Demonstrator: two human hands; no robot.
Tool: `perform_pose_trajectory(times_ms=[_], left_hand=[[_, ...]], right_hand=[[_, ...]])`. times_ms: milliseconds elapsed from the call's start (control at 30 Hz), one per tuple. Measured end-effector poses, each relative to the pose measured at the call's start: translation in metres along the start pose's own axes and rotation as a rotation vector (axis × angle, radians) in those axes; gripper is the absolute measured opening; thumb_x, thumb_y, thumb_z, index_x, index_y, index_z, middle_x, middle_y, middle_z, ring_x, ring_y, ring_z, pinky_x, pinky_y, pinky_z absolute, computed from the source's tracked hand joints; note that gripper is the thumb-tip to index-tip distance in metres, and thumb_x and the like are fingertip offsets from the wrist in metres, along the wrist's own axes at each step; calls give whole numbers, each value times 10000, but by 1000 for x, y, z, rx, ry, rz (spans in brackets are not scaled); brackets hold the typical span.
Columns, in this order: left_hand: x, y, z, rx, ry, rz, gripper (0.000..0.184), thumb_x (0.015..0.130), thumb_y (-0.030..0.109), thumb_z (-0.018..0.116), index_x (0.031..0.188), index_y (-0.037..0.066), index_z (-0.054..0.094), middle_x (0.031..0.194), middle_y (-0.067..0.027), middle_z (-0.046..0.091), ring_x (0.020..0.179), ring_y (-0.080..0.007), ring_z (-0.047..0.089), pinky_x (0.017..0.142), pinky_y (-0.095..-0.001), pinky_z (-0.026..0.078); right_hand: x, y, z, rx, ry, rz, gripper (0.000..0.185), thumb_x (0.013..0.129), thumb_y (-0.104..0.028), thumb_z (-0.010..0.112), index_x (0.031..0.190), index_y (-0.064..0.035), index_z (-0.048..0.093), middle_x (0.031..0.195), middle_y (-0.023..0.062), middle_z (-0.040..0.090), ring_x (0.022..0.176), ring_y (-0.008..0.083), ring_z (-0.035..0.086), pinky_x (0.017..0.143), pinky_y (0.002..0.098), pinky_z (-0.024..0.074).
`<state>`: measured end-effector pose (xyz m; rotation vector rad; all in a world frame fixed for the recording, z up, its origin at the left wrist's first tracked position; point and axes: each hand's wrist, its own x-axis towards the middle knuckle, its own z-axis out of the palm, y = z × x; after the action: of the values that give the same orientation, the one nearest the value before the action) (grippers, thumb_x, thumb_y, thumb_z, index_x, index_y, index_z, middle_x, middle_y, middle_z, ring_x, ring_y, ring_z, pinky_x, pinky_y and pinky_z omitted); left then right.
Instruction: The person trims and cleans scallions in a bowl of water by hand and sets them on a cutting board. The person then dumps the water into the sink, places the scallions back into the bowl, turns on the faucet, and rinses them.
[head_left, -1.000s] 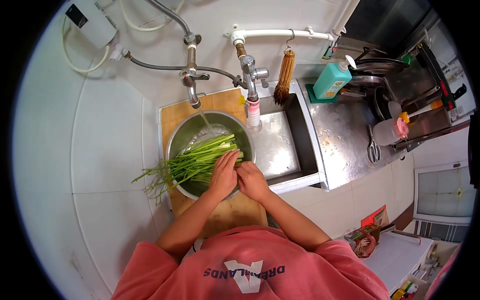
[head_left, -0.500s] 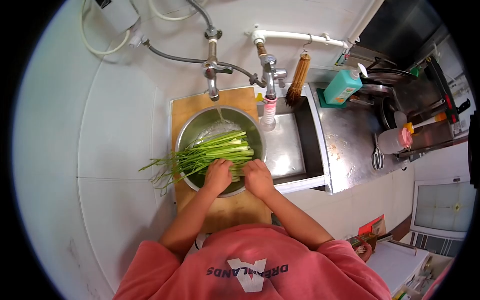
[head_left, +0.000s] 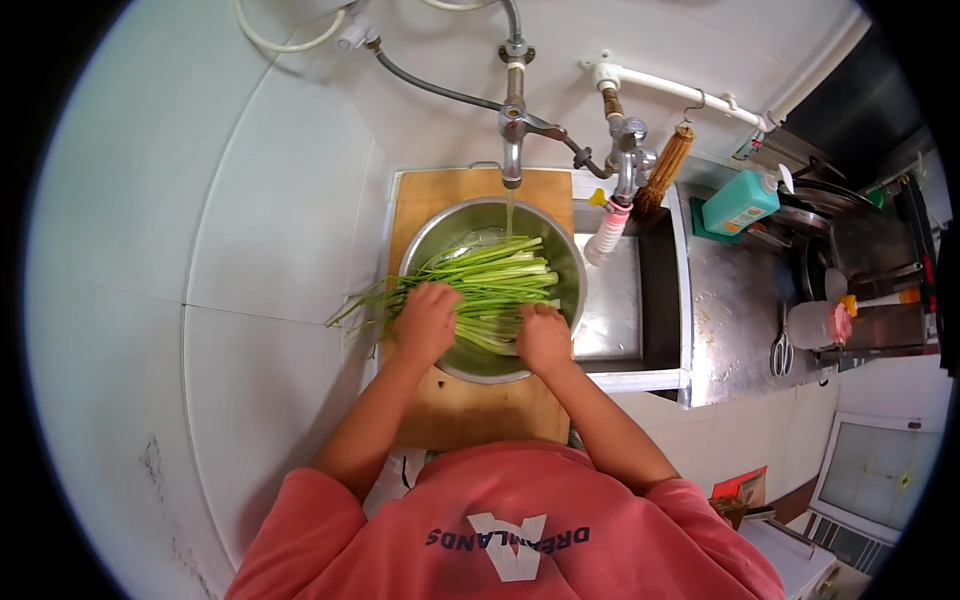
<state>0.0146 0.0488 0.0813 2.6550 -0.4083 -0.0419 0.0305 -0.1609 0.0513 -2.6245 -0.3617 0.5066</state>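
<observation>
A bundle of long green stalks (head_left: 500, 275), celery-like with pale cut ends, lies across a metal basin (head_left: 578, 275). Their thin ends hang over the basin's left rim. My left hand (head_left: 427, 322) is curled over the stalks on the left side, its fingertips partly hidden among them. Near the cut ends on the right, my right hand (head_left: 545, 338) has its fingers closed on stalks at the near side of the bundle. From the faucet (head_left: 513, 150) above, a thin stream of water runs into the basin behind the stalks.
The basin stands on a wooden board (head_left: 470, 410) beside a metal sink (head_left: 612, 310). A second tap (head_left: 632, 165) with a pink-and-white hose end hangs over the sink. To the right are a brush (head_left: 665, 172), a green pump bottle (head_left: 742, 205) and scissors (head_left: 782, 350).
The view has shifted, so the scene sits farther right. My hands have moved apart, the left going toward the stalks' thin ends, and more of the near stalks now shows between them.
</observation>
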Motion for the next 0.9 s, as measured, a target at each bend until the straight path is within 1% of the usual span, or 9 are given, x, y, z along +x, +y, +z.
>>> perform_pose_trajectory(times_ms=[67,133,200,267,300,467,533,767,900], left_hand=[[-2,5,-28,133,284,-114,492,636,94,708,1093,84,528,1159,-130,500,1050,-320,477,893,-423,374],[-5,-6,-31,278,297,-175,569,637,147,727,1151,84,491,1174,-130,494,1047,-335,484,899,-453,361],[-8,-13,-37,430,309,-233,652,639,199,746,1210,84,454,1189,-130,487,1043,-350,492,905,-483,348],[-9,-15,-45,263,-129,-505,758,639,235,760,1286,106,386,1158,-148,529,1038,-352,516,887,-450,389],[-8,-18,-50,267,-129,-509,758,639,235,760,1286,106,386,1158,-148,529,1038,-352,516,887,-450,389],[-7,-40,-62,84,-95,-464,579,672,236,734,1180,81,503,932,-170,628,885,-316,606,768,-374,473],[-7,-52,-60,-16,-90,-481,504,712,236,705,1152,68,525,934,-166,627,861,-302,609,749,-366,475],[-24,-69,-69,-297,-142,-683,359,828,210,607,1103,-11,536,921,-143,624,772,-219,605,693,-333,477],[-41,-55,-75,-453,-139,-684,412,792,210,611,1123,-19,525,991,-217,603,915,-324,584,795,-371,451]], right_hand=[[1,-7,-8,49,-5,-46,602,645,-32,573,1233,-26,442,1178,176,435,1065,368,417,895,428,369],[4,-14,-8,-14,440,-250,620,637,-63,620,1230,-20,443,1249,198,394,1126,379,387,932,421,354],[14,-19,-9,35,428,-276,663,672,-52,600,1298,-52,385,1337,189,318,1221,383,307,1005,468,276],[23,-16,-2,-61,264,-201,713,713,-81,590,1363,-117,300,1405,160,241,1295,374,212,1047,507,195],[23,-14,0,-82,128,-156,737,741,-97,570,1394,-169,235,1439,136,186,1320,365,163,1062,528,144],[21,-20,4,-211,160,-116,689,711,-56,565,1352,-120,321,1410,140,237,1307,370,192,1058,524,160],[24,-30,5,-26,371,-333,677,632,-19,609,1277,-74,408,1339,156,323,1234,395,287,1036,489,233],[45,-86,14,81,163,-528,856,614,-127,757,1339,-76,306,1389,144,274,1295,363,218,1063,466,199],[56,-95,28,48,138,-529,804,656,-134,723,1342,-87,307,1381,141,293,1293,360,227,1064,459,190]])
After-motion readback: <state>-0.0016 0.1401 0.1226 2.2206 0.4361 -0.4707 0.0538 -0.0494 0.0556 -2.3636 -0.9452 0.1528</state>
